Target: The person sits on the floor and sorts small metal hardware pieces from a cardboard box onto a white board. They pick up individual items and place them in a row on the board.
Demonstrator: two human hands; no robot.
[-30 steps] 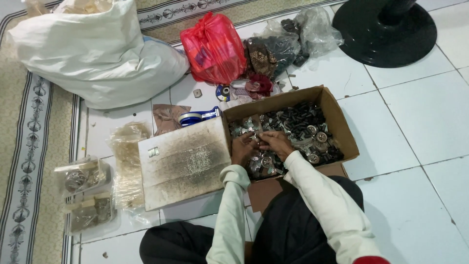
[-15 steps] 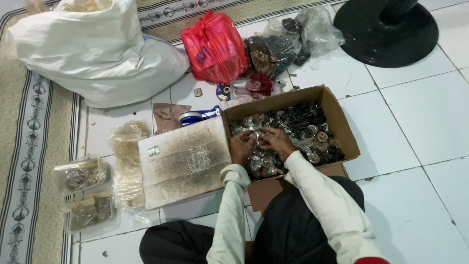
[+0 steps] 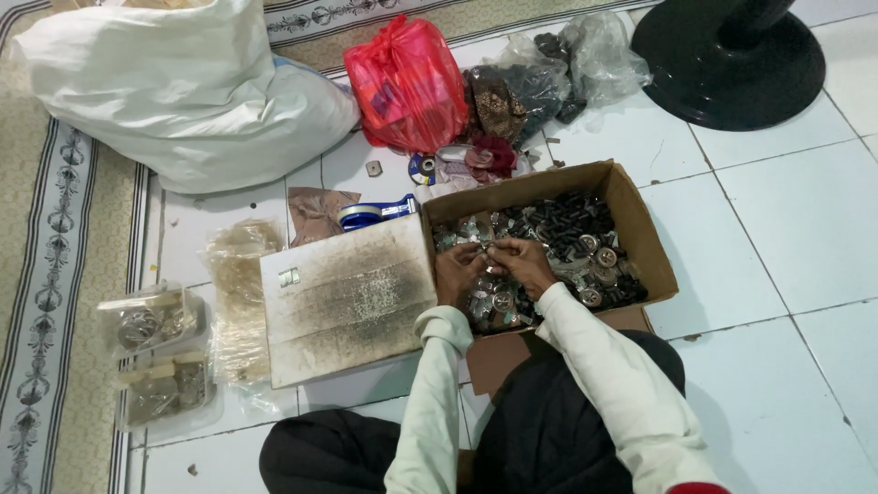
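1. The left hand (image 3: 460, 272) and the right hand (image 3: 523, 263) meet fingertip to fingertip inside an open cardboard box (image 3: 640, 233), just above its load of small parts.
2. Both hands are curled, their fingers pinched together on a small shiny metal piece (image 3: 491, 266) held between them; it is too small to tell what kind of piece it is.
3. Under and around the hands lies a heap of small metal and dark parts (image 3: 567, 238), some round and silvery, filling the box floor.
4. Just to the left of the left hand, the box's stained flap (image 3: 352, 297) lies folded out flat on the white tiled floor (image 3: 796, 220).
5. Beyond the flap, further left of the hands, lie clear plastic bags (image 3: 155, 352) with packed pieces inside.
6. Ahead of the hands, past the box's far wall, lie a blue tape roll (image 3: 370, 213), a red plastic bag (image 3: 407, 84) and a dark bundle in clear plastic (image 3: 540, 78).
7. Far ahead and to the left sits a large white sack (image 3: 183, 87); ahead to the right stands a round black base (image 3: 727, 59).
8. Both arms wear pale long sleeves (image 3: 604, 375).
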